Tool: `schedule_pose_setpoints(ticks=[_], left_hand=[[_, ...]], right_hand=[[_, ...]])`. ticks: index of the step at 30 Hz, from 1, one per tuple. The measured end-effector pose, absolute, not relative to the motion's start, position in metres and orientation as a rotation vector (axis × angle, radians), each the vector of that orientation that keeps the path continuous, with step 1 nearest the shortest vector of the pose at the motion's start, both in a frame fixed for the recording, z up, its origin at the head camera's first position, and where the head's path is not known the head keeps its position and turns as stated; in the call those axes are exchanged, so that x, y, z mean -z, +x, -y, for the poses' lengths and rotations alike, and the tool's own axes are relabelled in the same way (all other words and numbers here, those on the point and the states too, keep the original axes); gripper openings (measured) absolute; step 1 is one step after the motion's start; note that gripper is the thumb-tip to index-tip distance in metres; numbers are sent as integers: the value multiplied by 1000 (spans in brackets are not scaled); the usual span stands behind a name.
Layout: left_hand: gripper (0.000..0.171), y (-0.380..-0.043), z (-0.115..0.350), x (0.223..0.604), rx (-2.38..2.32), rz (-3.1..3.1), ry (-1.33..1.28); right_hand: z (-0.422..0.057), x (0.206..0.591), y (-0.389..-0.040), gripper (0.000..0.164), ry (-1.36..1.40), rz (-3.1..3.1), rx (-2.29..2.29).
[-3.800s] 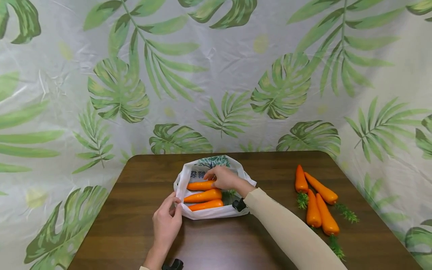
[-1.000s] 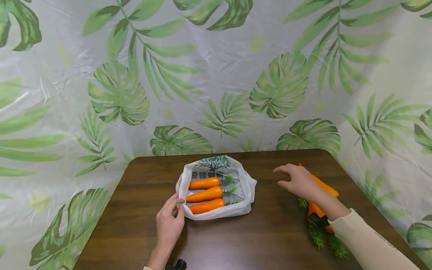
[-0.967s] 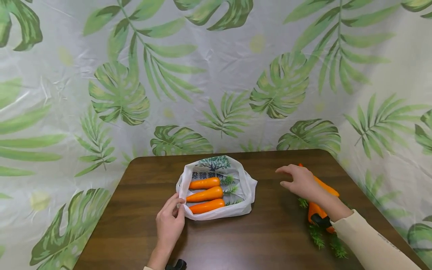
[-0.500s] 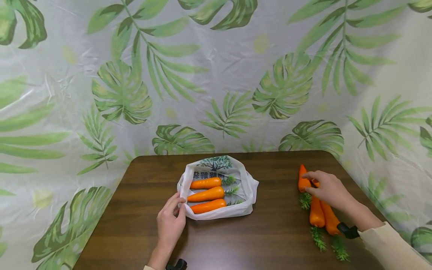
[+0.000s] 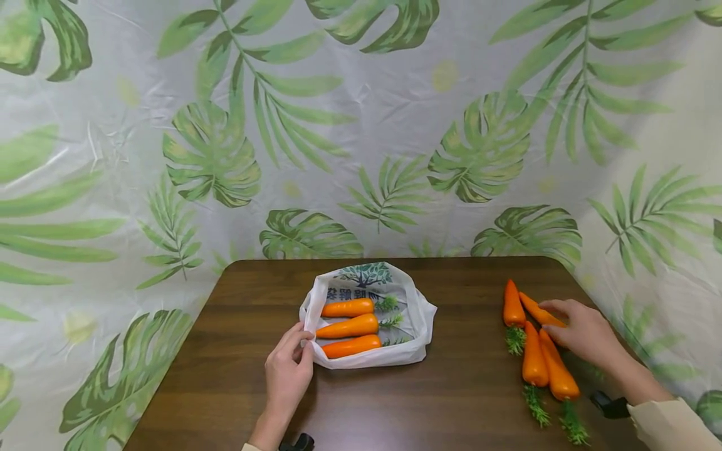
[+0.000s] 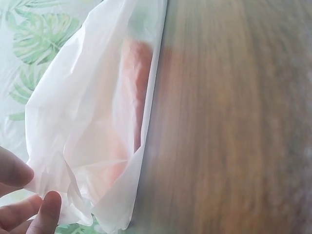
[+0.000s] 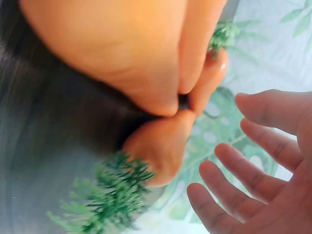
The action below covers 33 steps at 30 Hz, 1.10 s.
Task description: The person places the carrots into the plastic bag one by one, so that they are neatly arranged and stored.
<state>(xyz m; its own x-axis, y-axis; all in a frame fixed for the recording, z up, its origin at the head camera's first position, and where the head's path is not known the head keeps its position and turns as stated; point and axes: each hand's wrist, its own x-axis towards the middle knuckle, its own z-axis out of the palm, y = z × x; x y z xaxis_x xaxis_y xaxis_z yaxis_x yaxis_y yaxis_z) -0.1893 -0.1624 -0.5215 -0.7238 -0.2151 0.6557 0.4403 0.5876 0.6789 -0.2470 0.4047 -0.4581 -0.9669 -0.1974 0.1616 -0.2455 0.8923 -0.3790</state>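
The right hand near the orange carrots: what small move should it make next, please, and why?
Probably, the right hand should close on the orange tapered carrot nearest it: its fingers look open in the right wrist view, while the left hand holds the rim of the white plastic bag, in which three orange carrots lie.

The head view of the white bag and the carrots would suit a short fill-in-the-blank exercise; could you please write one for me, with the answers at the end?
1. Inside the white bag lie ____ bagged carrots.
2. On the table, outside the bag, lie ____ loose carrots.
3. The rim of the bag is pinched by the person's ____ grip.
4. Near the right grip, the leafy tops of the loose carrots are coloured ____.

Missing words: three; four; left; green.
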Motion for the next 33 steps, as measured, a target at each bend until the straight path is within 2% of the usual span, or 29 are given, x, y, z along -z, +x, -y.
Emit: schedule_pose_setpoints(ticks=[17,33], left_hand=[[18,-190,163,522,1138,2090,-175],[19,-190,163,523,1151,2093,-173]], right_hand=[[-440,487,-254,54,248,3015,-653],[-446,505,-256,58,187,2957,-598]])
